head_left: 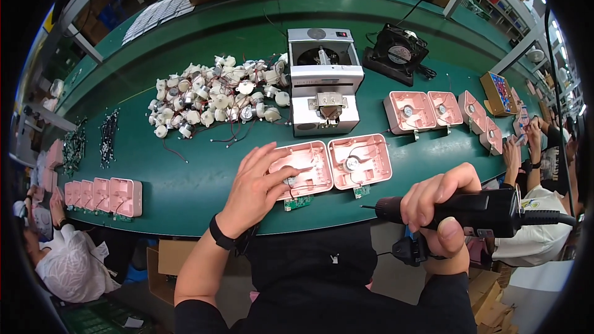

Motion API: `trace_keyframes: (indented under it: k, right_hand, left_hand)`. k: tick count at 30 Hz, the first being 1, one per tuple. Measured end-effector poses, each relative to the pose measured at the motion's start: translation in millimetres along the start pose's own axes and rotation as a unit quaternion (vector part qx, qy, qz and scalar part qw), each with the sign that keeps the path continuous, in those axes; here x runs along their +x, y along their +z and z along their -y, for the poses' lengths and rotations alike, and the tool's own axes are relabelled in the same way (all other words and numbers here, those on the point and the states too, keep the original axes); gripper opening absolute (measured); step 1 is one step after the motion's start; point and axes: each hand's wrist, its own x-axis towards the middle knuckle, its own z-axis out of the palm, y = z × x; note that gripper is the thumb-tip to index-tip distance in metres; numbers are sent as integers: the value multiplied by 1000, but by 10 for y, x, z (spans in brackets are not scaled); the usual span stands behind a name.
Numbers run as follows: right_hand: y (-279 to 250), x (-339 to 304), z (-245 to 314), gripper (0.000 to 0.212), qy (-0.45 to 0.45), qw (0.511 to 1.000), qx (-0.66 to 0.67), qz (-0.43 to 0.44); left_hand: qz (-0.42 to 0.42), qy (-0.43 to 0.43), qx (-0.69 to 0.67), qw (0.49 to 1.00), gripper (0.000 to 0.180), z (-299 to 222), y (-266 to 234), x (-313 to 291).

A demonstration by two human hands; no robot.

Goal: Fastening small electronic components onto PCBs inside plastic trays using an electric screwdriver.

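Observation:
My left hand (250, 187) rests on a pink plastic housing (315, 162), fingers spread and reaching inside it. Under the fingertips is a small, partly hidden part that I cannot make out. A green circuit board (299, 203) hangs at the housing's near edge. Touching it on the right is a second pink housing (376, 154) with a round speaker (351, 164) inside and a small board (362, 192) at its front. My right hand (442, 204) is wrapped round a black electric screwdriver (482, 211), its bit pointing left, held above the table's front edge.
A silver screw feeder (325, 80) stands behind the housings, with a pile of white motor-like parts (216, 99) to its left. A black fan (399, 55) sits back right. More pink housings (408, 111) line both sides. Co-workers (74, 260) sit left and right.

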Motion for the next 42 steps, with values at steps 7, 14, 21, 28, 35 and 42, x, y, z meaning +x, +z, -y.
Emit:
trace_keyframes:
  k: [7,14,21,28,35,42]
  right_hand:
    - [267,217,-184,42,-58,997,34,33]
    - [531,584,-760,30,-54,995,-6,85]
    - [680,655,-1064,26,-64,990,-69,103]
    - [772,678,-1137,26,-49,983,-100,148]
    - [713,756,-1126,24,-39,987,-113,110]
    - [534,1086,-530,16,-161,987,-4,1]
  left_hand:
    - [-29,-37,9,999,35,34,96,-16]
    - [-54,-72,-25,996,42,88,126,-9]
    - [-73,-65,-48,994,46,103,113,-28]
    - [-84,-66,-57,993,47,135,141,-37]
    - [-58,-81,-74,992,50,110,102,-27]
    - [-88,-70,-77,991,58,4,-17,-72]
